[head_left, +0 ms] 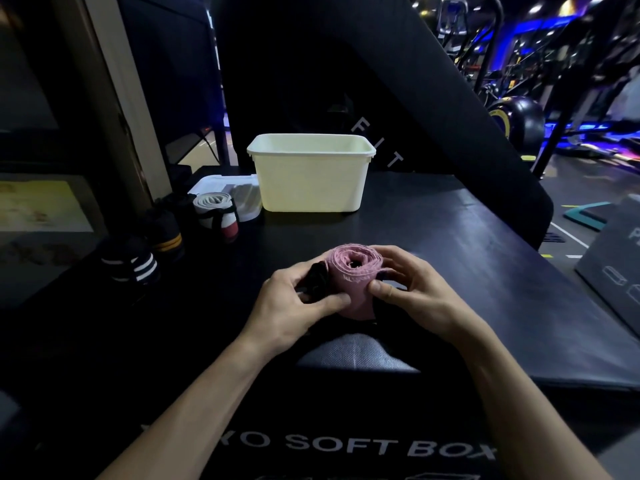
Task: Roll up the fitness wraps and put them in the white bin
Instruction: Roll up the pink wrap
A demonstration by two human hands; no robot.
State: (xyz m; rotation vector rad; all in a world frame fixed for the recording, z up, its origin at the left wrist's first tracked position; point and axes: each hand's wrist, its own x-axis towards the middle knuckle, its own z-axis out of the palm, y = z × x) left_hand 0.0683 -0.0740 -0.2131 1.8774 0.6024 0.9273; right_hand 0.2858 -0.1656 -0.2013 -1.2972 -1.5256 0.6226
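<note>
A pink fitness wrap point(353, 275), rolled into a thick coil with a black strap end at its left side, is held upright between both hands over the black soft box point(450, 244). My left hand point(298, 306) pinches the black end and the roll's lower left. My right hand point(412, 289) cups the roll's right side, thumb pressed on its front. The white bin point(311, 181) stands open at the far middle of the box top. Three rolled wraps stand at the left: a grey-and-red one point(216, 214), a black one with orange stripes point(166, 233), and a black one with white stripes point(130, 261).
The bin's white lid point(225, 188) lies flat left of the bin, behind the grey wrap. A tall black padded slope point(381, 81) rises behind the bin. Gym machines and a dark tyre point(519, 119) stand at the far right. The box's right edge drops to the floor.
</note>
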